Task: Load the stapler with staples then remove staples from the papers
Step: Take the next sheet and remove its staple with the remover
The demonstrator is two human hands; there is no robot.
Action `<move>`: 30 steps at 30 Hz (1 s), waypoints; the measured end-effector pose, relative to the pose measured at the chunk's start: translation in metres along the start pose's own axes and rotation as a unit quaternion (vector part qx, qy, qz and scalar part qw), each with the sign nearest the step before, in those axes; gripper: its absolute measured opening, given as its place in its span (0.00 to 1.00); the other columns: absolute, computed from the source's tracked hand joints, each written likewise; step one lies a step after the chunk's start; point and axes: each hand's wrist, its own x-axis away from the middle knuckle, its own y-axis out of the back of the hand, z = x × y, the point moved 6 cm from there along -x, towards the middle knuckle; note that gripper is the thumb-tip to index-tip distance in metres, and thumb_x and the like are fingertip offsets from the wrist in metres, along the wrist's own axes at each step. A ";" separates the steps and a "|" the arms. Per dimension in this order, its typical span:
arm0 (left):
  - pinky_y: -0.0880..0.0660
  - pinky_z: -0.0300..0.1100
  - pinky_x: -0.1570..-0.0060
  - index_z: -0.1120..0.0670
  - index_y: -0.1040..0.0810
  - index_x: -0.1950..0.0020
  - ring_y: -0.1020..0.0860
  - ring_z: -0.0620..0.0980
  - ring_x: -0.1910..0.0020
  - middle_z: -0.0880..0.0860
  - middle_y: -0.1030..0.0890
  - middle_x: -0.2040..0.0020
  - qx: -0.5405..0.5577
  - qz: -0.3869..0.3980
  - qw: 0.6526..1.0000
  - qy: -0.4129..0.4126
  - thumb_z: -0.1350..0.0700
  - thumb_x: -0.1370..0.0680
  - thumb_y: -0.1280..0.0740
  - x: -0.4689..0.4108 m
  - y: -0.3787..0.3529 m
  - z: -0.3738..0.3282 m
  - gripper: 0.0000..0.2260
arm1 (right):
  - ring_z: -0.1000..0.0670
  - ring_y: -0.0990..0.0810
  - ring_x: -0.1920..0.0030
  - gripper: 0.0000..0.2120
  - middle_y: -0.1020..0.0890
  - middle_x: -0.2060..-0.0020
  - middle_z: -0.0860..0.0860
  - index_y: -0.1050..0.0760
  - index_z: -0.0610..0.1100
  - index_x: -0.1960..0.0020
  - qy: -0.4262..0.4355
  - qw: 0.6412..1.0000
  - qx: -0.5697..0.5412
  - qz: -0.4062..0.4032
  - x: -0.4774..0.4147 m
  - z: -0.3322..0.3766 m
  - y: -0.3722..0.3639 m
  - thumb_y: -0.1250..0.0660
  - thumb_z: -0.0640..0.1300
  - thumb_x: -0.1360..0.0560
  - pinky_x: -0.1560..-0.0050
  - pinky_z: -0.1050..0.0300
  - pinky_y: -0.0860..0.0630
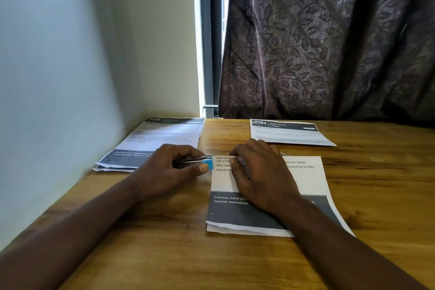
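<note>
Stapler (200, 162), small, with a blue tip and a metal top, sits in the left hand (171, 172), whose thumb and curled fingers pinch it, the tip touching the top left corner of the folded papers (306, 181) in the middle of the wooden table (164, 242). On those papers rests the right hand (261, 176), fingers bent and close together with their tips at the top edge near that corner; whether they pinch the edge or only press it I cannot tell. Farther back lie a second paper stack (164, 136) beside the wall and a third paper stack (289, 134) before the dark curtain (329, 42).
</note>
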 end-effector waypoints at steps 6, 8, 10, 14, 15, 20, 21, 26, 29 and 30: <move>0.17 0.48 0.48 0.45 0.14 0.47 0.16 0.45 0.48 0.39 0.14 0.49 0.003 0.007 1.000 -0.017 0.34 0.31 0.29 0.003 -0.003 -0.004 0.20 | 0.51 0.27 0.49 0.12 0.23 0.52 0.54 0.23 0.52 0.45 0.020 1.000 0.010 -0.009 0.002 0.007 0.002 0.41 0.54 0.21 0.46 0.52 0.31; 0.18 0.48 0.49 0.47 0.14 0.48 0.16 0.47 0.49 0.40 0.13 0.50 0.010 0.002 1.000 -0.025 0.35 0.32 0.28 0.003 -0.002 -0.004 0.20 | 0.51 0.28 0.50 0.11 0.23 0.53 0.54 0.23 0.51 0.46 0.028 0.999 0.012 -0.014 0.002 0.009 0.002 0.41 0.54 0.21 0.47 0.53 0.32; 0.17 0.47 0.50 0.49 0.14 0.50 0.15 0.48 0.50 0.41 0.13 0.51 0.019 0.004 0.999 -0.027 0.36 0.32 0.27 0.002 -0.002 -0.004 0.20 | 0.51 0.28 0.50 0.11 0.23 0.53 0.54 0.23 0.51 0.47 0.032 0.999 0.013 -0.017 0.002 0.009 0.002 0.40 0.54 0.22 0.48 0.53 0.32; 0.18 0.43 0.54 0.51 0.13 0.52 0.15 0.47 0.52 0.44 0.12 0.52 0.015 0.015 1.000 -0.020 0.41 0.30 0.26 0.000 -0.003 -0.001 0.15 | 0.51 0.28 0.49 0.11 0.23 0.52 0.53 0.23 0.51 0.45 0.036 0.999 0.015 -0.016 0.003 0.010 0.001 0.38 0.54 0.22 0.47 0.51 0.29; 0.18 0.41 0.55 0.51 0.14 0.52 0.15 0.47 0.52 0.45 0.12 0.52 0.015 0.017 1.000 -0.020 0.41 0.30 0.26 0.000 -0.003 -0.001 0.15 | 0.51 0.28 0.49 0.12 0.23 0.52 0.53 0.22 0.51 0.45 0.037 0.999 0.014 -0.014 0.003 0.010 0.001 0.38 0.54 0.23 0.46 0.51 0.29; 0.20 0.37 0.56 0.52 0.14 0.50 0.15 0.47 0.51 0.46 0.13 0.51 0.036 0.026 0.999 -0.025 0.43 0.29 0.25 0.000 -0.003 -0.002 0.15 | 0.51 0.28 0.48 0.12 0.23 0.52 0.53 0.22 0.50 0.44 0.041 0.999 0.011 -0.010 0.003 0.011 0.001 0.38 0.54 0.23 0.46 0.50 0.29; 0.20 0.37 0.56 0.52 0.14 0.50 0.15 0.46 0.51 0.45 0.13 0.51 0.036 0.026 0.999 -0.023 0.44 0.29 0.25 0.000 -0.003 -0.003 0.14 | 0.51 0.28 0.48 0.13 0.23 0.52 0.53 0.22 0.50 0.44 0.042 0.999 0.009 -0.008 0.003 0.011 0.001 0.38 0.54 0.23 0.46 0.50 0.29; 0.18 0.41 0.51 0.53 0.14 0.50 0.15 0.47 0.50 0.46 0.12 0.51 0.033 0.027 0.999 -0.019 0.46 0.29 0.26 -0.001 -0.004 -0.002 0.13 | 0.50 0.28 0.48 0.14 0.23 0.52 0.53 0.22 0.50 0.43 0.050 0.999 0.011 0.006 0.003 0.012 0.001 0.38 0.54 0.23 0.46 0.52 0.33; 0.19 0.38 0.54 0.53 0.14 0.52 0.15 0.46 0.51 0.46 0.12 0.52 0.030 0.033 0.999 -0.023 0.47 0.30 0.25 -0.001 -0.004 -0.002 0.12 | 0.51 0.28 0.49 0.14 0.23 0.52 0.53 0.22 0.50 0.43 0.053 0.999 0.011 0.008 0.003 0.012 0.001 0.37 0.55 0.25 0.46 0.52 0.33; 0.20 0.37 0.55 0.53 0.15 0.53 0.16 0.46 0.52 0.46 0.12 0.52 0.028 0.035 0.999 -0.027 0.47 0.30 0.25 -0.001 -0.004 -0.003 0.12 | 0.51 0.28 0.49 0.14 0.23 0.52 0.53 0.22 0.50 0.43 0.053 0.998 0.010 0.008 0.003 0.012 0.001 0.37 0.55 0.25 0.46 0.52 0.33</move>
